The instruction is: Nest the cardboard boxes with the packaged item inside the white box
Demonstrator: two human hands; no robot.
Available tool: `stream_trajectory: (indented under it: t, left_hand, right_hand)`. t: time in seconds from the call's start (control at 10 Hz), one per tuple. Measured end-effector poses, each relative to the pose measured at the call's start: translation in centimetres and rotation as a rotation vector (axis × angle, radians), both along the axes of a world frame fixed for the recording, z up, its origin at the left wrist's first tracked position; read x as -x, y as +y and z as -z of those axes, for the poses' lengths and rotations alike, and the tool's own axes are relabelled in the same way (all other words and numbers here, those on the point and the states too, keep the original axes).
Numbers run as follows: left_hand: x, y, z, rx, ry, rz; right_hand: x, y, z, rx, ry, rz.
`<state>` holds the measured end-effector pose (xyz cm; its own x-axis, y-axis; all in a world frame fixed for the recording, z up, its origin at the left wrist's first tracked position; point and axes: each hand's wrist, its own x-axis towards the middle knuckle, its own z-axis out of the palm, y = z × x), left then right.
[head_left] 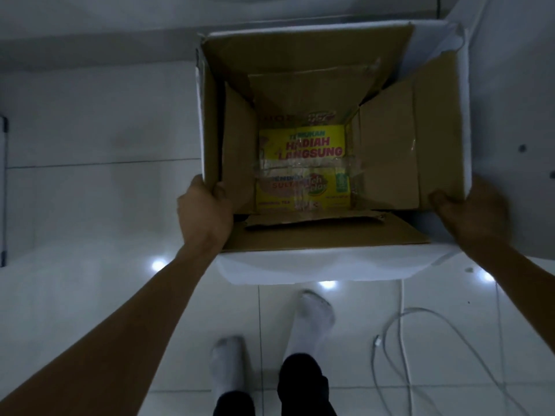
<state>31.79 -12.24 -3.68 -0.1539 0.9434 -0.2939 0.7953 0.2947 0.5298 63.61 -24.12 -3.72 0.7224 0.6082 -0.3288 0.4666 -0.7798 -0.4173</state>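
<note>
A large white box [330, 265], brown inside with its flaps open, is held in front of me above the floor. Inside it sits a smaller brown cardboard box [387, 163], also open. At the bottom of that lies the yellow packaged item [301, 145] with red and green print, partly under clear tape. My left hand [204, 211] grips the white box's near left corner, thumb inside the wall. My right hand [471, 211] grips the near right side, thumb over the edge.
White tiled floor all around. My two feet in white socks [312, 313] stand just below the box. A white cable [420, 331] loops on the floor at the lower right. A dark-edged white object [3, 187] stands at the far left.
</note>
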Motion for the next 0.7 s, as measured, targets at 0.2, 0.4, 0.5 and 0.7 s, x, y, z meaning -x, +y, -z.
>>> stream_trajectory:
  t: [0.2, 0.4, 0.5, 0.7]
  left_hand:
    - [-0.2, 0.3, 0.1, 0.005, 0.014, -0.013]
    - [0.1, 0.4, -0.4, 0.064, 0.003, -0.017]
    - [0.5, -0.4, -1.4, 0.131, 0.010, -0.003]
    - [2.4, -4.5, -5.8, 0.051, -0.118, -0.100]
  right_hand:
    - [-0.4, 0.0, 0.2, -0.070, 0.039, -0.012]
    - [-0.5, 0.1, 0.3, -0.100, 0.098, 0.016]
    - [-0.6, -0.3, -0.2, -0.016, 0.179, 0.026]
    - [3.1, -6.0, -5.3, -0.007, 0.094, 0.032]
